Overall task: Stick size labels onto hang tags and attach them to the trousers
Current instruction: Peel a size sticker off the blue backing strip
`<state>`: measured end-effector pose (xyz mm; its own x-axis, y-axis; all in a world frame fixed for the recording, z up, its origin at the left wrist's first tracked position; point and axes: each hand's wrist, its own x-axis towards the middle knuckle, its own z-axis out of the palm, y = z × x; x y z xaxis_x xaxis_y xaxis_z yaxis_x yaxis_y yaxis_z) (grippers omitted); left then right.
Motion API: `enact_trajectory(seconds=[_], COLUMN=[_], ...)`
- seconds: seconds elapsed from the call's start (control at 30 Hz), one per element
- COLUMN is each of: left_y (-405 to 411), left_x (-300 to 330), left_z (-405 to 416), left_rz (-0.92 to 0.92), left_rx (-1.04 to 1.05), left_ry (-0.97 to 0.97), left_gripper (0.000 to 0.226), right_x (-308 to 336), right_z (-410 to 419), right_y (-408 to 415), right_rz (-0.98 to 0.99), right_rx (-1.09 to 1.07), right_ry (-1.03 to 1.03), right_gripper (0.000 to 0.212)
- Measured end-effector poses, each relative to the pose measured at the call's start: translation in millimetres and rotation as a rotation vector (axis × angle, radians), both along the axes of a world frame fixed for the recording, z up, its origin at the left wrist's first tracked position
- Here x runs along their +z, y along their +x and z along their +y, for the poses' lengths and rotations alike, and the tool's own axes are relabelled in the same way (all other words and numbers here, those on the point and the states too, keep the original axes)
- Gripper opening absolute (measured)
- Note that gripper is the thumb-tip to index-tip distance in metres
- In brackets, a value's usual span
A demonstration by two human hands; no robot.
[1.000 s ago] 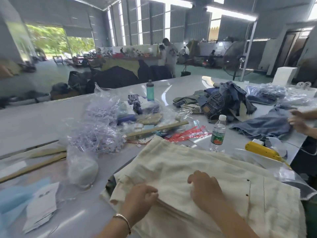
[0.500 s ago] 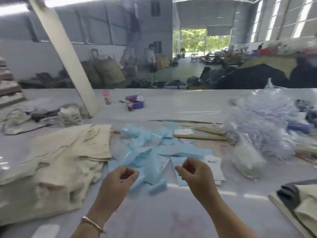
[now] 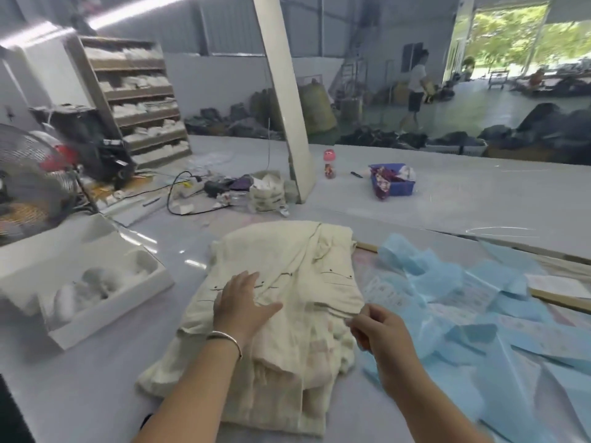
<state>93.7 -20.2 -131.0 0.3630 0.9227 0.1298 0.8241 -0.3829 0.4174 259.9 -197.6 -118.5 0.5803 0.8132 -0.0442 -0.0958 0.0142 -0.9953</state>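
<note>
A stack of cream trousers (image 3: 287, 266) lies on the grey table in front of me. My left hand (image 3: 240, 302) rests flat on the top pair, fingers spread, a bracelet on the wrist. At the stack's right edge my right hand (image 3: 377, 334) has its fingers curled and pinches the cream cloth; motion blur hides whether anything else is between the fingers. A heap of pale blue label sheets (image 3: 479, 298) with white printed slips covers the table to the right of the trousers.
A white foam box (image 3: 105, 311) stands at the left. A slanted white pillar (image 3: 281, 91), a blue basket (image 3: 393, 183), a pink bottle (image 3: 329, 163) and tangled cables lie farther back. A floor fan (image 3: 28, 174) and shelves stand at far left. A person walks in the background.
My view swung left, from one cream pile past the blue sheets to this stack. My hands, raised over the blue sheets half a second ago, now lie on the trousers.
</note>
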Motion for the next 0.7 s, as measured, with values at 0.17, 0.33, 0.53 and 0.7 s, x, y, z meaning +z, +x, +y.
enact_trajectory(seconds=[0.17,0.33,0.53,0.7], left_y=[23,7,-16,-25], left_x=[-23,27,81,50], left_z=[42,62,-16,-49], left_rz=[0.147,0.119,0.011,0.036], left_rx=[-0.072,-0.029,-0.417,-0.56], left_ry=[0.059,0.073,0.26,-0.422], left_gripper=[0.047,0.014,0.035,0.053], right_x=[-20,-26,-12,4], right_z=[38,62,99,131], right_y=[0,3,3,-14], right_rz=[0.046,0.099,0.655,0.453], right_rx=[0.028,0.068,0.304,0.23], right_ry=[-0.078,-0.165,-0.051,-0.202], right_gripper=[0.042,0.038,0.069,0.032])
